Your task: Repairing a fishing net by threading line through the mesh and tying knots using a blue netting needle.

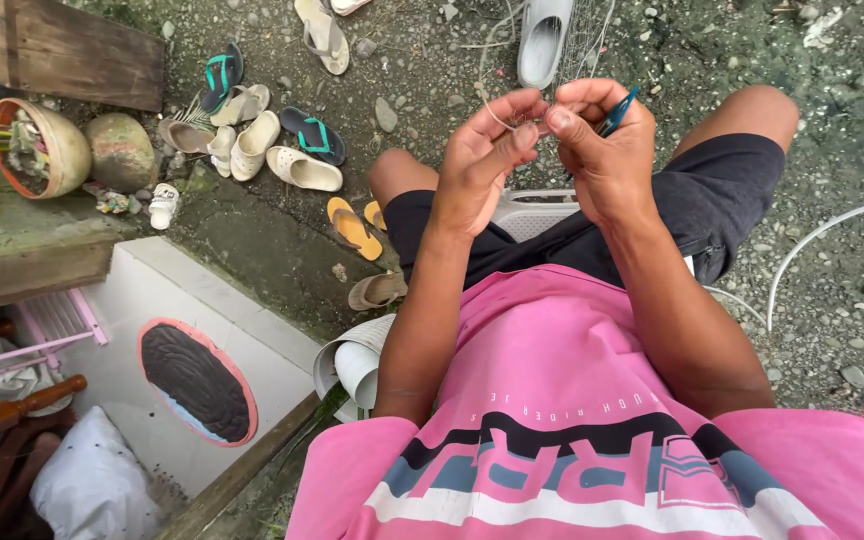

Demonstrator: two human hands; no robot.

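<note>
Thin pale fishing line (492,110) pinched taut in left hand (482,160), keeping mesh steady. Slim blue plastic netting needle (619,110) clamped in right hand (607,150), angled toward fine net (582,40).

Open gravel (852,120) right of the knees, scattered sandals (282,150) crowding the left, net (582,40) ahead

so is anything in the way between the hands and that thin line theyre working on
Nothing visible. The left hand and right hand already pinch the thin line between their fingertips; the right also holds a blue tool. The fine net hangs just beyond.
</note>
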